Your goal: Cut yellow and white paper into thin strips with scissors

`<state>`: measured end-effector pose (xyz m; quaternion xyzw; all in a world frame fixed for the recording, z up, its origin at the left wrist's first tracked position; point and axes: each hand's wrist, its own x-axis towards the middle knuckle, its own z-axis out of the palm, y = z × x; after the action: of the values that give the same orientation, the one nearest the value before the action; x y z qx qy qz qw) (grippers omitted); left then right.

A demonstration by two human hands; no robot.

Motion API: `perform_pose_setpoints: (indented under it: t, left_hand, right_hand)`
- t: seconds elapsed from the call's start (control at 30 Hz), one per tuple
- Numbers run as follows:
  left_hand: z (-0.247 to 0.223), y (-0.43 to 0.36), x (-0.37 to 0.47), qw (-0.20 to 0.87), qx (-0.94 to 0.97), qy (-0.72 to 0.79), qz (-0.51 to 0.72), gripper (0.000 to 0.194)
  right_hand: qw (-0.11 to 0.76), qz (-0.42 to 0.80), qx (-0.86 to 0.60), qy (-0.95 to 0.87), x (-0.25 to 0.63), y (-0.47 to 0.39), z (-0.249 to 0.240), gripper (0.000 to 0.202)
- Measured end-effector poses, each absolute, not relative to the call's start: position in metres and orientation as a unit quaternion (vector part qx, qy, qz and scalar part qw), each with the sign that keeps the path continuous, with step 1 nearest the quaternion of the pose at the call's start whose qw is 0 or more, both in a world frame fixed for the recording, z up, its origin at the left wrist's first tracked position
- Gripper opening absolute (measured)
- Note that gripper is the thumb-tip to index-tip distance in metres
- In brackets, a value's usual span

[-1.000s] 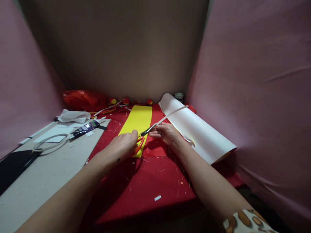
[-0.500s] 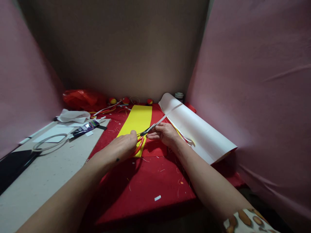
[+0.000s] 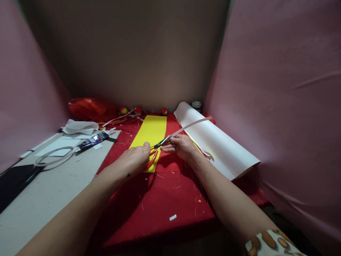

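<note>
My left hand (image 3: 137,156) is closed on the handles of a pair of scissors (image 3: 152,160) with red and yellow grips. The blades point right, toward my right hand (image 3: 181,145). Between thumb and finger my right hand pinches a narrow white strip (image 3: 190,125), whose long end reaches up and right over the white roll. The strip's near end lies by the blades; whether they touch it I cannot tell. Under both hands lie a yellow sheet (image 3: 152,129) and a red ribbed sheet (image 3: 170,161).
A large white paper roll (image 3: 215,138) lies at right. On the grey board (image 3: 66,199) at left are a purple tube (image 3: 93,140), a hoop-shaped cord (image 3: 41,164) and papers. A red plastic bag (image 3: 92,109) sits behind. Scraps dot the red cloth (image 3: 160,202).
The free end of the white strip has swung to the right and now bows more. Both hands and the scissors have hardly moved.
</note>
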<state>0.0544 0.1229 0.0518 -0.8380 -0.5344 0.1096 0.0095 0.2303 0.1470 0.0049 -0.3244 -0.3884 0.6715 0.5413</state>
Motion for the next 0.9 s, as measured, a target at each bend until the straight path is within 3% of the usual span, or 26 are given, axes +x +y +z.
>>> perform_pose_setpoints:
  t: [0.33,0.63,0.9]
  left_hand:
    - [0.047,0.128,0.054,0.013,-0.842,-0.530,0.098,0.024]
    - [0.046,0.129,0.052,-0.009,-0.837,-0.539,0.094,0.027]
    - [0.038,0.134,0.053,-0.098,-0.796,-0.595,0.047,0.031]
  right_hand:
    - [0.545,0.671,-0.334,-0.376,0.231,0.145,0.007,0.013]
    - [0.599,0.632,-0.357,-0.338,0.237,0.153,0.005,0.016]
    - [0.584,0.660,-0.312,-0.354,0.231,0.148,0.007,0.021]
